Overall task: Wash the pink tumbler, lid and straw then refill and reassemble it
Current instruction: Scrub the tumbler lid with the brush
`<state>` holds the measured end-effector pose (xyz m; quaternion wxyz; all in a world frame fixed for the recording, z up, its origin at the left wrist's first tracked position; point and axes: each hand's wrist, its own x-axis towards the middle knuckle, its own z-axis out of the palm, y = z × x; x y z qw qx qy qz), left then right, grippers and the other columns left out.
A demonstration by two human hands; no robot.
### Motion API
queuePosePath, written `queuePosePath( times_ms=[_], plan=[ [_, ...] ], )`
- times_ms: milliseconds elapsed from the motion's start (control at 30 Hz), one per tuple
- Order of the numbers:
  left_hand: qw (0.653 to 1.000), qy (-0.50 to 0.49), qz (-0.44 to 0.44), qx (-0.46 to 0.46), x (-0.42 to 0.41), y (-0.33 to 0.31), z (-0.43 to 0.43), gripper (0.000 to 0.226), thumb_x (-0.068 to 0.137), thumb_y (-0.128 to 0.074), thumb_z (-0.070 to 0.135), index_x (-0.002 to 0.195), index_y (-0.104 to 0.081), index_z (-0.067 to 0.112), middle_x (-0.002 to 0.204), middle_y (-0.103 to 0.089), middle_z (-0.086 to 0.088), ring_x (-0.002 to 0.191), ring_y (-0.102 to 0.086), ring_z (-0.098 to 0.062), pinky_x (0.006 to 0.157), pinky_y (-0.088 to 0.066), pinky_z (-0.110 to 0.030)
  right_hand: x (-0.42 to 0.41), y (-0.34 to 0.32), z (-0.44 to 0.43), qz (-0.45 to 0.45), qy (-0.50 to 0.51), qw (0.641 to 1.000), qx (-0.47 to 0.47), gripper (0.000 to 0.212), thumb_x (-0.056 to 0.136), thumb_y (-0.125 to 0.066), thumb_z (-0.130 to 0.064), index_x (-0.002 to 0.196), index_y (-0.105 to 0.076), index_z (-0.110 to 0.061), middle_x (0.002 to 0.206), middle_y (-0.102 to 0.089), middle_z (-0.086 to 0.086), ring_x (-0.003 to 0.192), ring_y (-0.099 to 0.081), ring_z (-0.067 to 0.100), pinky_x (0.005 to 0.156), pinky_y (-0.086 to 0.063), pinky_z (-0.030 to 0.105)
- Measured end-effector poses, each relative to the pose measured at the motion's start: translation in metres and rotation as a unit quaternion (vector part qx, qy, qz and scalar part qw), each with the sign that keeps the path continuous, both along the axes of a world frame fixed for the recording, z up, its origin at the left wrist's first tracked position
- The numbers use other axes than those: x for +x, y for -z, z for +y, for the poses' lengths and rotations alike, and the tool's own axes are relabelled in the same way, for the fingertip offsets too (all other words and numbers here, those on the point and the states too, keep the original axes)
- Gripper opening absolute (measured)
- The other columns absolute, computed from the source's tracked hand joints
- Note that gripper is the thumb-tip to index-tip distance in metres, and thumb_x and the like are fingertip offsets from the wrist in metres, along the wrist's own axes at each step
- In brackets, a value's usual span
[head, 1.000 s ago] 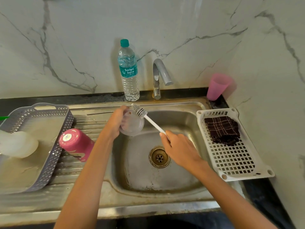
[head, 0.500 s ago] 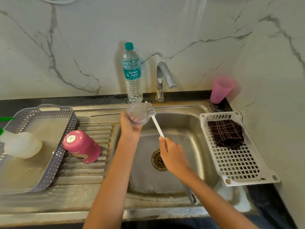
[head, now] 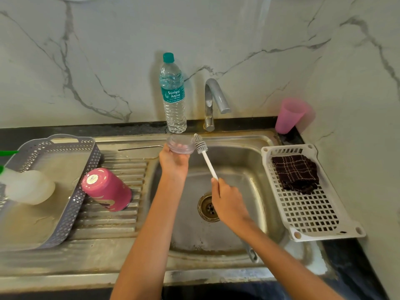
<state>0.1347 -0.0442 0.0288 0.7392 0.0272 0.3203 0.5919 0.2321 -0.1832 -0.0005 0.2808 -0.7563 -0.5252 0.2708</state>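
Raised since before, left hand (head: 173,161) holds the clear round plastic lid (head: 180,144) at centre frame; right hand (head: 228,202) grips the white bristle brush (head: 206,159), head touching its right edge.

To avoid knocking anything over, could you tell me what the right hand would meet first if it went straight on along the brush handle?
Probably the clear lid in the left hand: the brush held by the right hand has its bristles at the lid's right edge. Depth is unclear.
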Motion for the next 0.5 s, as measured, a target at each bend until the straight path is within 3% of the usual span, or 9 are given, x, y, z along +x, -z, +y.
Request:
queuePosePath(
  times_ms=[133, 233, 367, 433, 500],
  plan=[
    [0.999, -0.003, -0.021, -0.033, 0.002, 0.001, 0.010, 0.034, 0.102, -0.029, 0.005, 0.072, -0.044, 0.013, 0.049, -0.045, -0.001, 0.050, -0.041, -0.012, 0.063, -0.043, -0.029, 0.006, 0.003, -0.001, -0.111, -0.011, 0.993, 0.023, 0.039, 0.105, -0.024, -0.038, 0.100, -0.050, -0.010, 0.073, -0.063, 0.010, 0.068, -0.062, 0.035, 0.060, -0.048, 0.041],
    [0.999, 0.026, -0.006, -0.045, 0.001, 0.002, 0.017, 0.034, 0.102, -0.031, 0.006, 0.071, -0.041, 0.015, 0.039, -0.042, 0.003, 0.033, -0.043, -0.010, 0.047, -0.046, -0.022, 0.011, 0.005, -0.004, -0.172, -0.026, 0.984, 0.032, 0.036, 0.105, -0.024, -0.037, 0.105, -0.049, -0.011, 0.068, -0.063, 0.006, 0.061, -0.063, 0.031, 0.051, -0.043, 0.035],
    [0.997, 0.054, 0.004, -0.060, 0.001, 0.004, 0.018, 0.033, 0.103, -0.032, 0.010, 0.072, -0.041, 0.015, 0.040, -0.042, 0.006, 0.031, -0.044, -0.007, 0.036, -0.040, -0.013, 0.018, 0.003, -0.002, -0.224, -0.040, 0.973, 0.042, 0.037, 0.105, -0.024, -0.037, 0.109, -0.051, -0.012, 0.066, -0.065, 0.006, 0.058, -0.064, 0.030, 0.047, -0.037, 0.031],
    [0.995, 0.075, 0.041, -0.058, 0.001, 0.002, 0.020, 0.028, 0.102, -0.035, 0.008, 0.076, -0.044, 0.014, 0.048, -0.046, 0.003, 0.036, -0.048, -0.008, 0.040, -0.044, -0.015, 0.019, 0.000, 0.002, -0.233, -0.043, 0.970, 0.048, 0.038, 0.104, -0.025, -0.038, 0.105, -0.052, -0.011, 0.061, -0.061, 0.004, 0.053, -0.061, 0.029, 0.044, -0.035, 0.030],
    [0.986, 0.111, 0.115, -0.041, 0.001, -0.002, 0.022, 0.016, 0.087, -0.038, -0.002, 0.084, -0.047, 0.010, 0.066, -0.052, -0.005, 0.056, -0.055, -0.016, 0.061, -0.053, -0.026, 0.018, -0.001, 0.006, -0.230, -0.045, 0.971, 0.053, 0.038, 0.103, -0.025, -0.039, 0.100, -0.051, -0.011, 0.056, -0.056, 0.003, 0.049, -0.059, 0.029, 0.042, -0.036, 0.031]
  ],
)
